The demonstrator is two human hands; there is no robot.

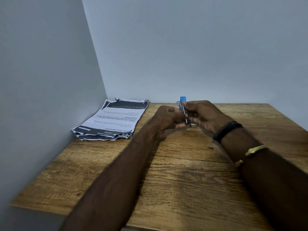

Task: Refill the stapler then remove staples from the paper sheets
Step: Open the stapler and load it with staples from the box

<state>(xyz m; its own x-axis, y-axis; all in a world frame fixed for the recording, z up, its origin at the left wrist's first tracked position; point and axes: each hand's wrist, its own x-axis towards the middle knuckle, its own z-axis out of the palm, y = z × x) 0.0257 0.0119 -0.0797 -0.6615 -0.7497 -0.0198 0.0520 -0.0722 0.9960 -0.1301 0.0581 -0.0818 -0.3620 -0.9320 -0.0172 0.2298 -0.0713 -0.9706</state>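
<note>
Blue stapler (pixel 183 108) gripped in right hand (pixel 204 116), left hand (pixel 168 117) pinching its metal part; paper sheets (pixel 111 120) (edges torn) at ten o'clock

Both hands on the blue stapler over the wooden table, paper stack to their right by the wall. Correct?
No. The head view shows the paper stack left of the hands, in the wall corner. The rest stands: left hand and right hand both grip the blue stapler over the wooden table.
</note>
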